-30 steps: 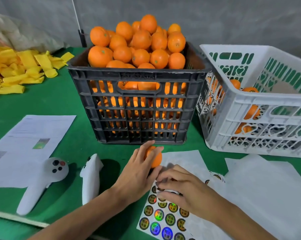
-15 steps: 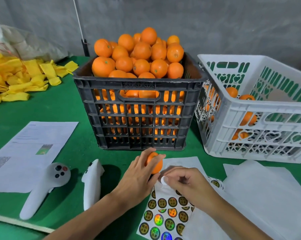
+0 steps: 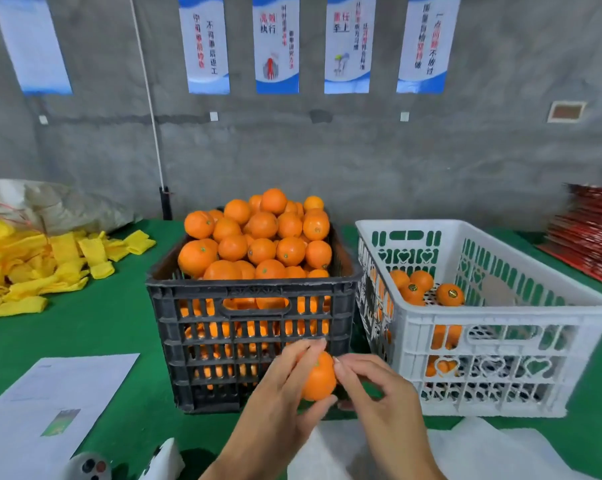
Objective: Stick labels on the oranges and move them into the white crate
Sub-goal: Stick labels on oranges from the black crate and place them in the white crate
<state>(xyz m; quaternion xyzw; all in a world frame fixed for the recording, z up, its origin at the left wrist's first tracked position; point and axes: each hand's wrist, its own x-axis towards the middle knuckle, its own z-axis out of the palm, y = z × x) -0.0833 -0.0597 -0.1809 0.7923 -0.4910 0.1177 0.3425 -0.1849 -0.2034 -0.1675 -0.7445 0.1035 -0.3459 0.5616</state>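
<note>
We're mid-labelling: left hand point(image 3: 275, 393) grips the orange point(image 3: 318, 377), right hand point(image 3: 372, 386) fingers pinched at it (label unseen), next into white crate point(image 3: 483, 317), frame right.

Grey concrete wall point(image 3: 327, 150) behind, five blue-and-white posters point(image 3: 277, 43) hung along the top. A white cord point(image 3: 147, 88) runs down to a black post point(image 3: 166, 204). Green table point(image 3: 95, 327) across the foreground; red stack point(image 3: 590, 233) far right.
</note>
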